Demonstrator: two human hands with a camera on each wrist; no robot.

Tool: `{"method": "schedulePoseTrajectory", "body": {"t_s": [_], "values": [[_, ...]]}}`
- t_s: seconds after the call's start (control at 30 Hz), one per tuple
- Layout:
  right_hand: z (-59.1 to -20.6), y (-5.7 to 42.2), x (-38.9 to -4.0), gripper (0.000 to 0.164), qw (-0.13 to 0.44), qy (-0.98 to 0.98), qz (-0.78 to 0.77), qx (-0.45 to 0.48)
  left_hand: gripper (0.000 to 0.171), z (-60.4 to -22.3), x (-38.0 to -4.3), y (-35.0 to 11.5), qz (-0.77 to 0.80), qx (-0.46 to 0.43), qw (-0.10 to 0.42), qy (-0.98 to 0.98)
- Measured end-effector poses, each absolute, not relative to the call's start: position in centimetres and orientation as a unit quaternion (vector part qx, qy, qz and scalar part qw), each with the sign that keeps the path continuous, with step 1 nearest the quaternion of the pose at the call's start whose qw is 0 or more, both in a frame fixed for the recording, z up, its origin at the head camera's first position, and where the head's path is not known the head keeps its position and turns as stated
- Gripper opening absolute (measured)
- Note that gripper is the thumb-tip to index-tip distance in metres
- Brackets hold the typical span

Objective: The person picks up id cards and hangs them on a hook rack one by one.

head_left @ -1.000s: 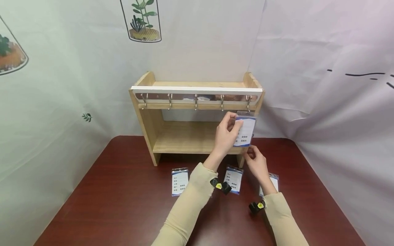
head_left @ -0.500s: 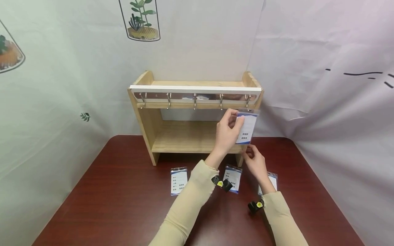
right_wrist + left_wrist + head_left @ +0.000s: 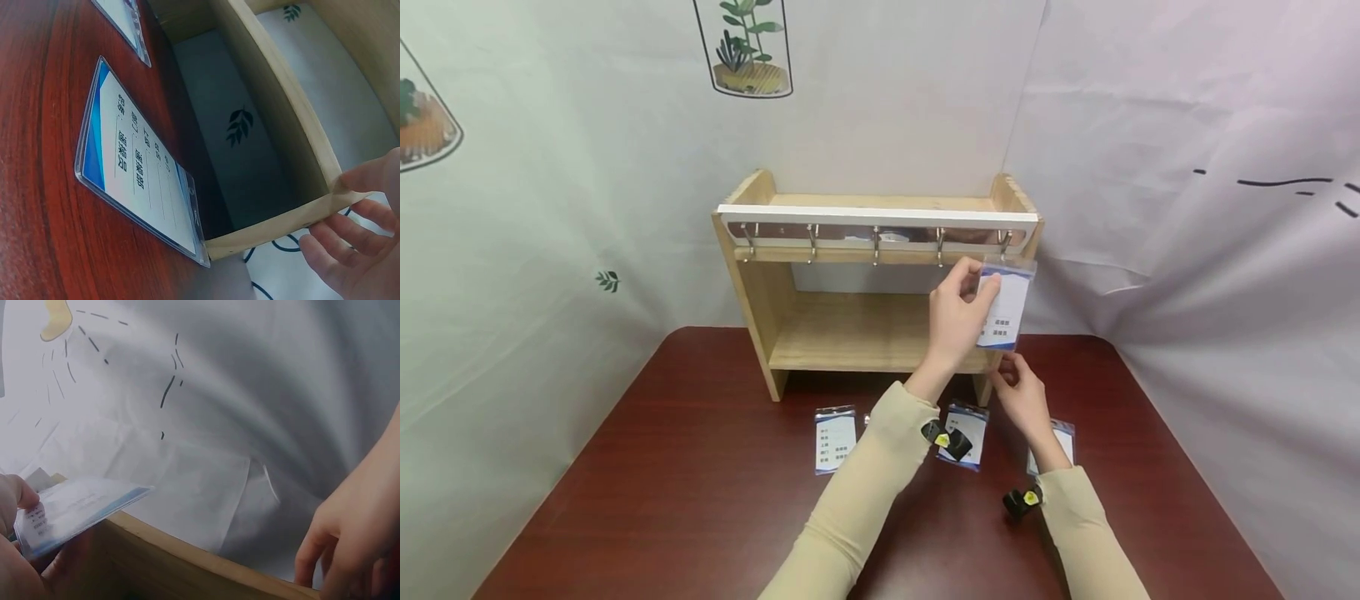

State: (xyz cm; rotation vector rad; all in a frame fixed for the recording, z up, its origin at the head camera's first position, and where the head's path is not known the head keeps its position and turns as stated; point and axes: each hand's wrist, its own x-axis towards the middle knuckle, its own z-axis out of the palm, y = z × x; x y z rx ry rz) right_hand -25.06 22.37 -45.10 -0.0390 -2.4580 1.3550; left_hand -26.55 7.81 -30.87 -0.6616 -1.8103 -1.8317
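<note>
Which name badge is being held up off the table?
The badge pinched in the left hand, just below the rightmost hook in the head view; the other badges in sight lie flat on the table.

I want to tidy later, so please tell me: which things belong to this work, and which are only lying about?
Likely part of the work:
raised badge, in the left hand
wooden shelf, gripped by the right hand
metal hooks
other badges

Only surroundings:
table
printed wall cloth
</note>
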Motion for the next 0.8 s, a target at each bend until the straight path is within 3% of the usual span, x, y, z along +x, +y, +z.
{"method": "schedulePoseTrajectory", "body": {"t_s": [0.8], "values": [[-45.08, 22.18, -25.02, 0.034, 0.169, -0.867, 0.469, -0.016, 0.011, -30.89, -26.64, 7.96, -0.667, -0.225, 0.25, -0.664]]}}
